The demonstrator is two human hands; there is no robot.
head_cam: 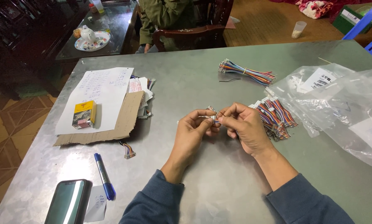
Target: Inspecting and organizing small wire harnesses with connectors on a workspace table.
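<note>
Above the middle of the grey metal table (219, 83), the left hand (193, 128) and right hand (245, 124) meet fingertip to fingertip, both pinched shut on one small white-plugged multicoloured wire lead (213, 118), which sits between the thumbs and forefingers and is mostly hidden by them. Just right of the right hand lies one heap of similar striped leads (277, 116); one tied bundle (246, 72) lies farther off, and one stray lead (128, 150) lies to the left, near one blue marker pen (104, 176) and one dark phone (68, 202).
</note>
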